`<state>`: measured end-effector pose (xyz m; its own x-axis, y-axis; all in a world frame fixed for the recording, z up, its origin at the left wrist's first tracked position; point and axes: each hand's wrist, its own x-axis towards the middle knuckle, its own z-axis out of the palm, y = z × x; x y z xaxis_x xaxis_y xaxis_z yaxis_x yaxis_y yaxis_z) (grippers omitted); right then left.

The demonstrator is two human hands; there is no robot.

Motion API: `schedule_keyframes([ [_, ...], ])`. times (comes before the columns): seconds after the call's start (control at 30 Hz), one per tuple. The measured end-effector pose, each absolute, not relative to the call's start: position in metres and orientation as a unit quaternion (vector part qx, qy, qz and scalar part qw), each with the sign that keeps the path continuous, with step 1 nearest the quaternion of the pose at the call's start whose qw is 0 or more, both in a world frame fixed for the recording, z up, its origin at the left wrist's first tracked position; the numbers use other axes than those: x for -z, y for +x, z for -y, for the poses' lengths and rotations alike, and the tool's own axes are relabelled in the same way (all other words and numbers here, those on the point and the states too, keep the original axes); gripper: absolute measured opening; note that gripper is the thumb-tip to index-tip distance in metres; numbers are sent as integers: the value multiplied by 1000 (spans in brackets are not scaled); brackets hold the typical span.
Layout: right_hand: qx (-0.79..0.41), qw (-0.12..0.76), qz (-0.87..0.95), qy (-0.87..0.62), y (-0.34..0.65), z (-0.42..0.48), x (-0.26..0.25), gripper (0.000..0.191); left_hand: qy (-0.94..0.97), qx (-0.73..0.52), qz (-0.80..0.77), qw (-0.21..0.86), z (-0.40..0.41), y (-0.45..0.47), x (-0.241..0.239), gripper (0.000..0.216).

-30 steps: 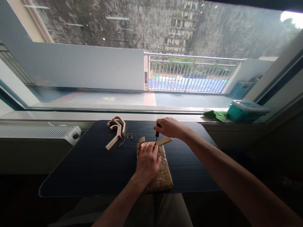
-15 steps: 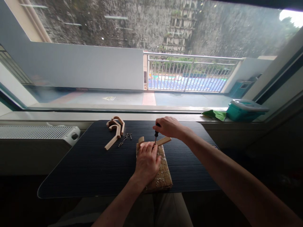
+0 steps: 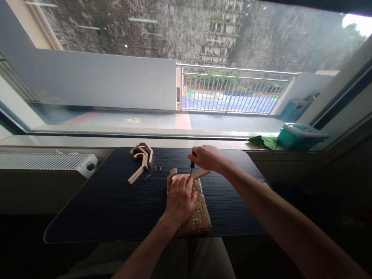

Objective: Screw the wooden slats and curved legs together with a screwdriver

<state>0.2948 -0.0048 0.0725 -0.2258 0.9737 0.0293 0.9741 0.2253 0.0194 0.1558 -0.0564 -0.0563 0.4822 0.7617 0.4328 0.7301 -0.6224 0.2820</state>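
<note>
My right hand (image 3: 207,157) is closed around the dark handle of a screwdriver (image 3: 192,165), held upright with its shaft pointing down. Its tip meets a pale wooden hook (image 3: 201,173) beside my left fingertips; the exact contact point is hidden. My left hand (image 3: 181,197) presses that hook down, fingers together over its middle and thumb to the side. A curved end shows left of the fingers and a straight end sticks out to the right. Underneath lies a brown block wrapped in clear tape or film (image 3: 203,215).
Several similar wooden hooks (image 3: 142,162) lie at the back left of the dark table (image 3: 116,209), with several screws (image 3: 153,170) beside them. On the windowsill are a green cloth (image 3: 263,142) and a teal lidded box (image 3: 300,137). A radiator (image 3: 49,162) stands at left.
The view has shifted very slightly. Both hands, the screwdriver and the wooden hook stay in nearly the same place.
</note>
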Motion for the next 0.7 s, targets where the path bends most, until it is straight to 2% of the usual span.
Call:
schedule_keyframes([
  [0.27, -51, 52, 833, -548, 306, 3, -76, 22, 859, -274, -431, 31, 56, 156, 56, 37],
  [0.53, 5, 23, 798, -602, 301, 2, -70, 37, 859, -275, -431, 31, 56, 156, 57, 37],
  [0.7, -28, 33, 819, -572, 306, 4, -76, 25, 859, -271, -433, 29, 57, 156, 56, 37],
])
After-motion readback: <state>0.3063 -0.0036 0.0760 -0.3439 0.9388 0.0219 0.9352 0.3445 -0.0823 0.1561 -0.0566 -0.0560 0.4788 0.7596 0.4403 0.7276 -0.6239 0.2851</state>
